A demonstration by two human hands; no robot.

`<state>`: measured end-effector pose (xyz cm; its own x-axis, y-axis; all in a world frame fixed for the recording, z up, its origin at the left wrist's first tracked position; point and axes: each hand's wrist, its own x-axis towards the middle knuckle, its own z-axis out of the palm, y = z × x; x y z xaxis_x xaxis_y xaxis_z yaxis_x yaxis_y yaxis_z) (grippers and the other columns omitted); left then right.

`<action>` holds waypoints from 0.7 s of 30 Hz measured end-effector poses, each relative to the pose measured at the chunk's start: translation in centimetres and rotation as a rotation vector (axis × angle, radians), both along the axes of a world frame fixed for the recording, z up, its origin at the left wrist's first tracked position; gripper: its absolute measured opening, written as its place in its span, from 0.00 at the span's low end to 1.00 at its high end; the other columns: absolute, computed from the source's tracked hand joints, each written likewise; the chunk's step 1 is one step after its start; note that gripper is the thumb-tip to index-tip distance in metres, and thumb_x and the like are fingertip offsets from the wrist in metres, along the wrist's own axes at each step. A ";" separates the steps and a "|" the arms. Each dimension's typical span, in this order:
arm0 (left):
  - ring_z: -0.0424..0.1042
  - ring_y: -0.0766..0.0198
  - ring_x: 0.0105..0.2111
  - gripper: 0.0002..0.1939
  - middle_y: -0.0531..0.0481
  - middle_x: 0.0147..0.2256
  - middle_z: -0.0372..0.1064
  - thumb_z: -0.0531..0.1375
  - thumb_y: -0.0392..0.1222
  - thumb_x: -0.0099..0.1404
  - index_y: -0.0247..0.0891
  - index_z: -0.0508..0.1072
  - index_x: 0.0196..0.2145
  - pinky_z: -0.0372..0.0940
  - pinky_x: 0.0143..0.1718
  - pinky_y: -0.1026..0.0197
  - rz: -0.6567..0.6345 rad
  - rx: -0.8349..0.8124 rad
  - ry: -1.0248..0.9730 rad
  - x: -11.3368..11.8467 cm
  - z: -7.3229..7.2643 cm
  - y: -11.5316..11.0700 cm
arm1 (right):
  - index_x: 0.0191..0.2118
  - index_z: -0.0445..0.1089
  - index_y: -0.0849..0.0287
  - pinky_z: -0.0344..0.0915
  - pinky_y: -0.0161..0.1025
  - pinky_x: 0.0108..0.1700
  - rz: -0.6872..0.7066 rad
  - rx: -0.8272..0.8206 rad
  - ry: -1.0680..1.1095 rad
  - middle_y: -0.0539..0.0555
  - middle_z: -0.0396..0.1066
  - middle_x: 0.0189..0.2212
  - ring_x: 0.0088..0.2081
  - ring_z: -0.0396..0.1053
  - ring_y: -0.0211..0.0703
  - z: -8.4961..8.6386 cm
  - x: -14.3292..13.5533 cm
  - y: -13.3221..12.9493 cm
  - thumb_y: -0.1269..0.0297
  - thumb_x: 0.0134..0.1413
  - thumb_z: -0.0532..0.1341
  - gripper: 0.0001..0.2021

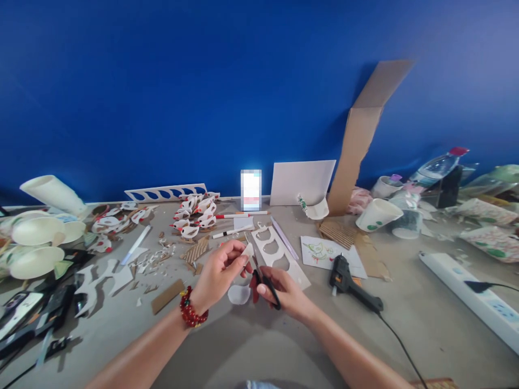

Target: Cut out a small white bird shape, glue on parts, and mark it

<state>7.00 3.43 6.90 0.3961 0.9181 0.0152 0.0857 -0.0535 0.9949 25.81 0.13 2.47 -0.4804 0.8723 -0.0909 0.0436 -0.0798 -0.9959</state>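
Left hand (221, 271) pinches small white piece (248, 250) above counter (227, 346), near centre; right hand (286, 289) holds black-handled scissors (268, 283), blades close by. Trimming apparently in hand; next snip calls for steady piece.

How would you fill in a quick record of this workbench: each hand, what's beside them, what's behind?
Left hand: the left hand pinches a small white piece
Wrist: red bead bracelet on the left
Right hand: the right hand holds black-handled scissors
Right side: glue gun, drawing, white power strip
Beyond the hands: white sheet with cut-out holes, red-and-white bird figures
Backdrop: blue wall
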 end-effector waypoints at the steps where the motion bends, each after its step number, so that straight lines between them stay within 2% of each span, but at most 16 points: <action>1: 0.69 0.67 0.25 0.09 0.51 0.27 0.72 0.56 0.45 0.66 0.37 0.66 0.37 0.65 0.30 0.65 0.000 0.004 0.007 0.0 0.0 0.0 | 0.34 0.65 0.62 0.55 0.30 0.23 0.000 0.001 0.001 0.50 0.67 0.26 0.23 0.58 0.32 0.0 0.0 0.0 0.37 0.48 0.60 0.28; 21: 0.68 0.67 0.25 0.08 0.52 0.25 0.70 0.55 0.44 0.66 0.37 0.68 0.37 0.65 0.28 0.66 0.012 0.059 0.019 -0.1 0.3 -0.1 | 0.36 0.67 0.62 0.54 0.30 0.21 0.030 0.007 0.017 0.52 0.70 0.26 0.21 0.57 0.32 0.4 0.1 0.0 0.36 0.51 0.57 0.29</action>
<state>6.91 3.32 7.22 0.3859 0.9204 0.0623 0.1053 -0.1110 0.9882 25.91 0.17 2.85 -0.5082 0.8579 -0.0764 0.0293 -0.0715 -0.9970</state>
